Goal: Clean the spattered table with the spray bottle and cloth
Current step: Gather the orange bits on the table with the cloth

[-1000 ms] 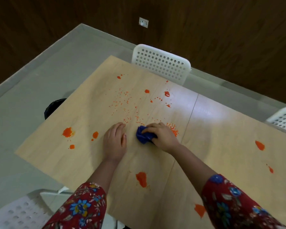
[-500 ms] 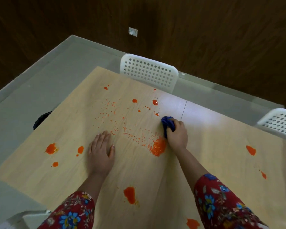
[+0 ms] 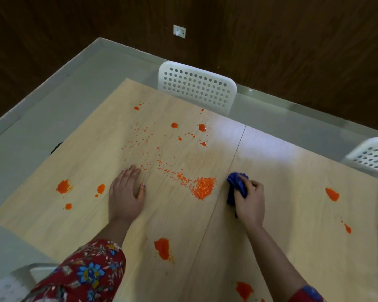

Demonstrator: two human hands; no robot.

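Note:
A light wooden table (image 3: 282,171) is spattered with orange blobs and fine orange specks. A dense patch of orange specks (image 3: 203,186) lies near the table's middle seam. My right hand (image 3: 250,202) grips a bunched blue cloth (image 3: 237,183) pressed on the table just right of that patch. My left hand (image 3: 127,192) rests flat on the table, fingers straight, left of the specks. Larger orange blobs sit at the left (image 3: 63,186), near me (image 3: 162,248) and at the right (image 3: 332,194). No spray bottle can be made out.
A white perforated chair (image 3: 196,88) stands at the table's far side and another chair (image 3: 373,155) at the right. A third white chair (image 3: 7,286) is at the lower left. A dark object (image 3: 56,147) lies on the grey floor left of the table.
My right hand has swept the cloth from the table's middle out to the right, past the seam, leaving the specks gathered in a dense patch. The left hand stayed flat.

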